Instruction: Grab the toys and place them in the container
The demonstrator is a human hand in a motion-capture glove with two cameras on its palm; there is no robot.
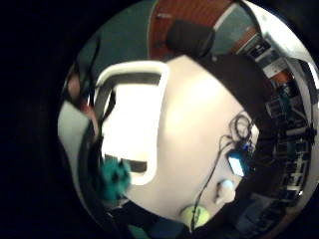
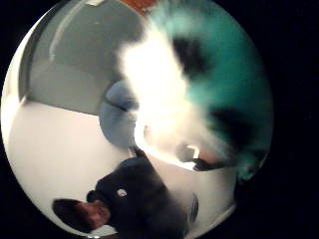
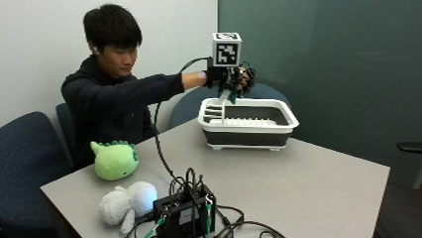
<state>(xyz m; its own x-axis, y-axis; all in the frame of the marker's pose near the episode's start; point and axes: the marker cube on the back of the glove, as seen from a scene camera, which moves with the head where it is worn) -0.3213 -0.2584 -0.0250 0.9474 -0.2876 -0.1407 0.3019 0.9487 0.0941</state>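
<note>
My gloved right hand [image 3: 231, 78] is raised above the far left corner of the container [image 3: 244, 137], a white-rimmed dish-rack tub with dark grey walls. Its fingers curl round a teal and white furry toy [image 3: 227, 94], which hangs just over the rim. That toy [image 2: 199, 84] fills much of the thumb side palm view and shows beside the container's rim [image 1: 132, 67] as a teal toy [image 1: 115, 177]. A green dinosaur plush [image 3: 115, 159] and a white plush [image 3: 129, 201] lie on the table's near left end.
A black electronics box [image 3: 184, 213] with tangled cables stands at the table's front edge, next to the white plush. Blue chairs [image 3: 26, 163] stand behind and beside the person. The grey table [image 3: 296, 183] stretches to the right of the container.
</note>
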